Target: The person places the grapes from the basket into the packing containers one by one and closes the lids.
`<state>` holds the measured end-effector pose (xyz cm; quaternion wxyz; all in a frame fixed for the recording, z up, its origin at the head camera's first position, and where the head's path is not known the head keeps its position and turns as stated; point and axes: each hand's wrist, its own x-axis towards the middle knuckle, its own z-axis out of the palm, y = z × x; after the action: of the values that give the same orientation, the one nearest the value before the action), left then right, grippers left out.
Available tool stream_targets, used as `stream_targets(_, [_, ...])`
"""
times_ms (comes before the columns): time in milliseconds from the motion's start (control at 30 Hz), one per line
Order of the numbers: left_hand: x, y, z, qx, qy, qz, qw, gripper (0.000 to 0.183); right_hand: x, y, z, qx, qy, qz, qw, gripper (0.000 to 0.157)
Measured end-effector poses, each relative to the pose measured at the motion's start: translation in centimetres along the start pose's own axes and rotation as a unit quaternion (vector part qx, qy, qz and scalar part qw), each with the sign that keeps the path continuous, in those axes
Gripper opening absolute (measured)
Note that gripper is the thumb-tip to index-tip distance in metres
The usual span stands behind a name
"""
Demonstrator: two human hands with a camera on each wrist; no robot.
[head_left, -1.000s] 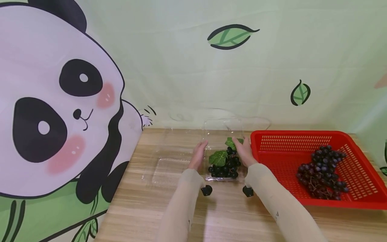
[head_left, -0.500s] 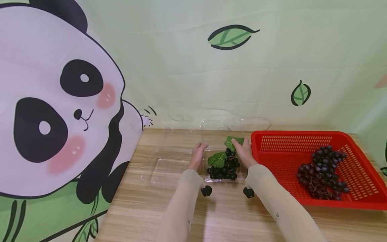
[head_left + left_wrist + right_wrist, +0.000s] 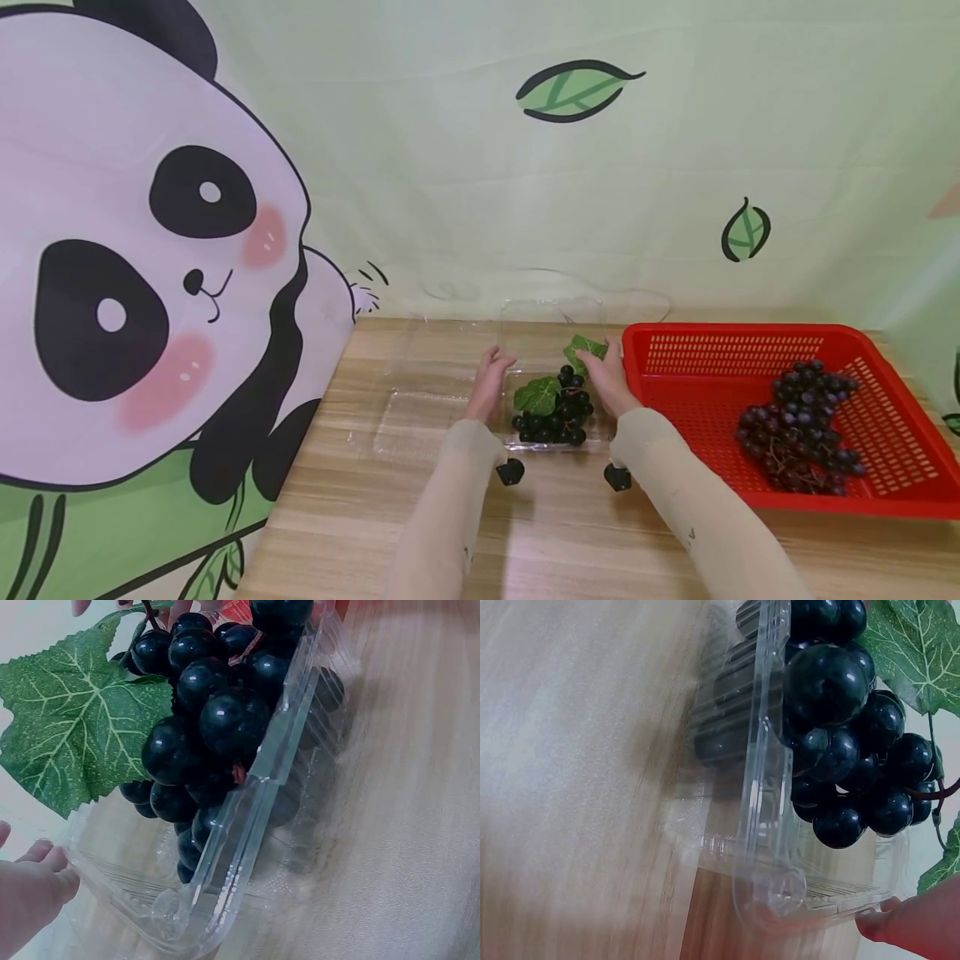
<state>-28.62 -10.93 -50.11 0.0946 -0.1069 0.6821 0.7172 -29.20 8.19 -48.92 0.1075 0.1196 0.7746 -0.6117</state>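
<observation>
A clear plastic clamshell box point(image 3: 552, 447) with its lid raised stands on the table, holding a bunch of black grapes point(image 3: 555, 421). One green leaf point(image 3: 537, 396) lies over the bunch; a second leaf point(image 3: 585, 354) sticks out at the back right. My left hand point(image 3: 490, 385) is beside the box's left wall, and in the left wrist view its fingertips point(image 3: 56, 862) are right at the rim. On the right side, my right hand point(image 3: 611, 379) has its thumb overlapping the back leaf, with fingertips point(image 3: 870, 922) at the box's edge in the right wrist view.
A red plastic basket point(image 3: 690, 400) to the right holds more dark grapes point(image 3: 798, 429). Another clear plastic box point(image 3: 420, 425) stands open on the left. Behind the wooden table point(image 3: 360, 517) hangs a printed cloth point(image 3: 465, 150) with a panda.
The box with its grapes and leaf has shifted slightly left. The back leaf has tilted a little upward. My left fingers have spread slightly; both hands stay about where they were.
</observation>
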Motion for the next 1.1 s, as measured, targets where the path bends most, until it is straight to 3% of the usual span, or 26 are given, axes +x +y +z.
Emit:
stream_targets(233, [0.3, 0.2, -0.1, 0.014, -0.004, 0.008, 0.9999, 0.066, -0.2, -0.6, 0.0, 0.011, 0.003, -0.015, 1.0, 0.073])
stream_targets(867, [-0.4, 1.8, 0.0, 0.028, 0.008, 0.048, 0.9984, 0.066, -0.8, -2.1, 0.2, 0.022, 0.008, -0.061, 0.998, 0.077])
stream_targets(1100, [-0.8, 2.0, -0.1, 0.026, 0.005, 0.052, 0.9983, 0.062, -1.1, -2.7, 0.1, 0.078, 0.033, -0.067, 0.994, 0.075])
